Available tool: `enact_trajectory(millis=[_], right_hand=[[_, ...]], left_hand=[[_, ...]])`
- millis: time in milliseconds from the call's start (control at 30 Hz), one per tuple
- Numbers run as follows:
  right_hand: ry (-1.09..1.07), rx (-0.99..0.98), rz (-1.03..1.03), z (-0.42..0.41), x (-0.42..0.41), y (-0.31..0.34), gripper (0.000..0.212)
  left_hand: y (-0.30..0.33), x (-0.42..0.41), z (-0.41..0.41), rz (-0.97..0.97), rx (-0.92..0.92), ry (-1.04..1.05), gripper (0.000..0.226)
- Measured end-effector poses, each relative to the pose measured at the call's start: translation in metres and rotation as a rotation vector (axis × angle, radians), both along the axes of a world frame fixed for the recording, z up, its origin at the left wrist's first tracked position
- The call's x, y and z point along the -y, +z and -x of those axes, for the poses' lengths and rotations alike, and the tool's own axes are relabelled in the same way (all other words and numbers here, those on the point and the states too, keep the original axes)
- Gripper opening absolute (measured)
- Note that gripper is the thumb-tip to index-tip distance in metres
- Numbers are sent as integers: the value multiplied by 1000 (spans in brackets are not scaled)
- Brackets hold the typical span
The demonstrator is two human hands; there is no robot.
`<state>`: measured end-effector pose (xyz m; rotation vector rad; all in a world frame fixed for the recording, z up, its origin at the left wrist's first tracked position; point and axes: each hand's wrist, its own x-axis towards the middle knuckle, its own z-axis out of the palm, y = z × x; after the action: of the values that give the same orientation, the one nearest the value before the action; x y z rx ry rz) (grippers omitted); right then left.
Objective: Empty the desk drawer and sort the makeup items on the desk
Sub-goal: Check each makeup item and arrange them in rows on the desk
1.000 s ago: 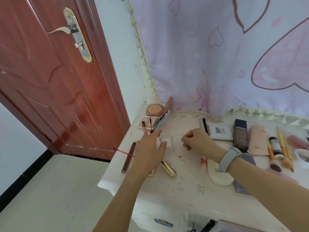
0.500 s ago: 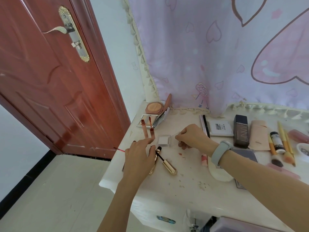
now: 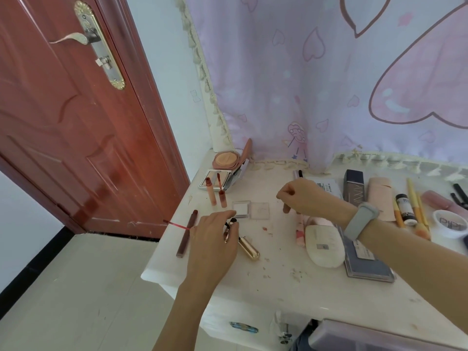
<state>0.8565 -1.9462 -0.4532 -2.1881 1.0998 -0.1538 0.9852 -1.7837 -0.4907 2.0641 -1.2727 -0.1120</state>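
Sorting looks partly done: brushes and bottles lie grouped at three o'clock on the white table [image 3: 291,287]. The left hand [image 3: 212,247] curls around a slim gold mascara wand [image 3: 227,233]; the right hand [image 3: 306,198] pinches something too small to tell.

A lilac curtain [image 3: 304,72] with pink hearts hangs beside a reddish-brown door [image 3: 63,135].

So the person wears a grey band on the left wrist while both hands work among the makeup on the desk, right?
Not quite: in the head view the grey band is on the right wrist, not the left. Both hands do work among the makeup on the desk.
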Motion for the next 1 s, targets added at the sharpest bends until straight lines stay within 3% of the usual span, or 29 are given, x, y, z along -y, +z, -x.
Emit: enact_trajectory(millis=[67,200,300,467,600,700,767,833,900,1000], right_hand=[[126,-84,122,15,0,4,28],[336,-419,502,35,-11,1,59],[401,-576,510,35,-13,-6,80],[393,-607,440,29,-11,-13,79],[371,-466,454,30,-15,-5,72],[201,-97,185,39,-13,12,52],[-19,289,-360,48,-13,25,42],[-152,544,-835,60,-10,30,49],[-175,590,-1021,69,-12,29,55],[-138,574,-1090,75,-22,23,55]], left_hand=[[1,1,8,-30,51,-48,30],[-2,6,31,-22,243,-141,24],[-5,10,46,-43,386,-209,27],[-13,12,55,-183,490,-301,34],[-19,11,52,-219,510,-318,33],[-20,13,50,-180,492,-312,33],[-20,16,50,-102,472,-286,34],[-19,19,53,25,422,-230,37],[-13,22,60,160,307,-177,39],[0,29,72,304,258,-161,38]])
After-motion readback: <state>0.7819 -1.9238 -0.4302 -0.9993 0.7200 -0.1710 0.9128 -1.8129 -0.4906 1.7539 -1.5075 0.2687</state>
